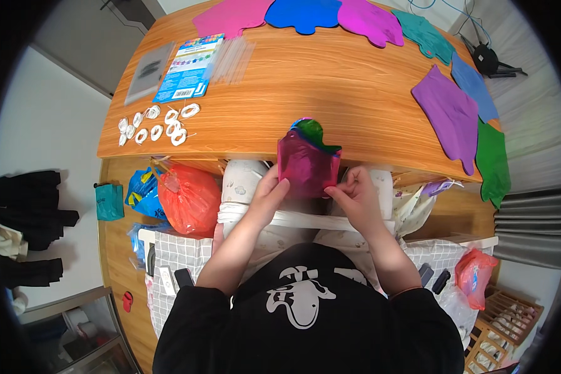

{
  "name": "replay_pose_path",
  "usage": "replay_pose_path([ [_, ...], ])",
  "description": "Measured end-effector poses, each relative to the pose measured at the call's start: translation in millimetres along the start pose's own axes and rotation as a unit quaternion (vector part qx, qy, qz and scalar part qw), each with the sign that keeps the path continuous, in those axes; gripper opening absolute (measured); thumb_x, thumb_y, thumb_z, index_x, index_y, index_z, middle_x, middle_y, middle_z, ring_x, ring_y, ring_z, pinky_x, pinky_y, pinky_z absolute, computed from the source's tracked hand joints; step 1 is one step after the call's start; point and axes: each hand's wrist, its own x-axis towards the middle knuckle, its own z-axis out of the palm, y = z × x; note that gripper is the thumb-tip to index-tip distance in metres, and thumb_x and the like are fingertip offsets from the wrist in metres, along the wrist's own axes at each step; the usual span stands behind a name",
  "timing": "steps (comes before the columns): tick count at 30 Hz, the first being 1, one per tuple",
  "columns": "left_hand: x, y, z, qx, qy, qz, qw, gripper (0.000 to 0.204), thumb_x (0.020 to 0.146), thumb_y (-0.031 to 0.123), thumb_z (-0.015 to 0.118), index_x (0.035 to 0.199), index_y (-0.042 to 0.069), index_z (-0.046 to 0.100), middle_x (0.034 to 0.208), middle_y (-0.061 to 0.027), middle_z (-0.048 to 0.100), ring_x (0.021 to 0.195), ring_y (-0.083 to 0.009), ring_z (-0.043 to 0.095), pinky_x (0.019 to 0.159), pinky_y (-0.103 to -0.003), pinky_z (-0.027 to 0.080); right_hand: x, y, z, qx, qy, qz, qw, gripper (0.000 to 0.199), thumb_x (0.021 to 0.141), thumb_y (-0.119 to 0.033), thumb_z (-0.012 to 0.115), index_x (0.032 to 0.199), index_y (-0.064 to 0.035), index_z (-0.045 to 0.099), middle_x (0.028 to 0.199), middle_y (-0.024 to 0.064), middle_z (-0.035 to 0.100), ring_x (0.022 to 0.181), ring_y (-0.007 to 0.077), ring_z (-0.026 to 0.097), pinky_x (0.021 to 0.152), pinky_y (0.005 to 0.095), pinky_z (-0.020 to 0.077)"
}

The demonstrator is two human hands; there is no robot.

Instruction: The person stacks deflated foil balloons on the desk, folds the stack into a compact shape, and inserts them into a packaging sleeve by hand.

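Note:
In front of me, at the table's near edge, I hold a shiny magenta sheet (308, 165) with green and blue showing along its top. My left hand (270, 194) grips its left edge between thumb and fingers. With thumb and fingertip my right hand (355, 193) pinches its lower right corner. Whether it is one folded sheet or several layers, I cannot tell. Flat coloured cutouts lie along the far and right table edges, among them a pink one (237, 17), a blue one (303, 14), a purple one (447, 115) and a green one (492, 165).
On the table's left lie small white string coils (156, 131), a blue printed card package (189, 68), clear plastic sleeves (232, 60) and a clear bag (148, 73). A black device (486, 59) with cables stands at the far right. Below the table hangs a red plastic bag (187, 196).

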Motion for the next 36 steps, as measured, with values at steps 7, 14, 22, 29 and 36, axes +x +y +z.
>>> replay_pose_path([
  [7,2.1,-11.2,0.5,0.015,0.035,-0.065,0.997,0.036,0.109,0.029,0.045,0.126,0.0,0.059,0.114,-0.0052,0.068,0.101,-0.0113,0.064,0.09,-0.027,0.051,-8.2,-2.7,4.7,-0.028,-0.008,0.05,0.998,0.032,0.093,0.0,0.069,0.099,-0.0058,0.038,0.088,0.0083,0.065,0.086,0.0102,0.065,0.076,0.0224,0.0498],
  [14,-2.5,-10.2,2.2,0.021,0.042,-0.061,0.997,0.042,0.108,0.033,0.045,0.13,-0.001,0.055,0.123,-0.0115,0.065,0.111,-0.0186,0.064,0.096,-0.035,0.052,-19.6,0.2,14.5,-0.201,0.082,-0.184,0.958,0.028,0.088,0.002,0.073,0.11,-0.0022,0.057,0.099,0.0069,0.063,0.084,0.0109,0.064,0.074,0.023,0.0515],
  [22,-4.2,-4.1,13.2,-0.037,0.06,-0.063,0.996,0.044,0.109,0.037,0.04,0.126,-0.001,0.056,0.12,-0.0127,0.067,0.107,-0.0204,0.066,0.094,-0.037,0.054,-18.9,13.6,7.7,-0.01,0.069,0.031,0.997,0.026,0.085,0.006,0.074,0.105,-0.0021,0.059,0.1,0.0107,0.073,0.082,0.0145,0.068,0.076,0.0246,0.0536],
  [29,-3.0,1.3,18.3,-0.039,0.074,-0.071,0.994,0.047,0.109,0.039,0.037,0.126,-0.001,0.055,0.121,-0.0149,0.066,0.108,-0.0235,0.068,0.095,-0.039,0.055,-13.2,9.4,16.6,0.137,0.107,-0.014,0.985,0.024,0.084,0.008,0.074,0.099,-0.0028,0.058,0.093,0.01,0.073,0.084,0.0158,0.07,0.078,0.0257,0.0547],
  [36,-4.9,2.3,22.6,-0.032,0.086,-0.042,0.995,0.042,0.109,0.035,0.042,0.125,-0.001,0.057,0.113,-0.0107,0.068,0.1,-0.0186,0.068,0.09,-0.036,0.056,-16.9,2.0,20.6,0.003,0.09,-0.092,0.992,0.02,0.085,0.008,0.073,0.097,-0.0016,0.06,0.094,0.0113,0.071,0.088,0.0159,0.069,0.082,0.0273,0.0555],
])
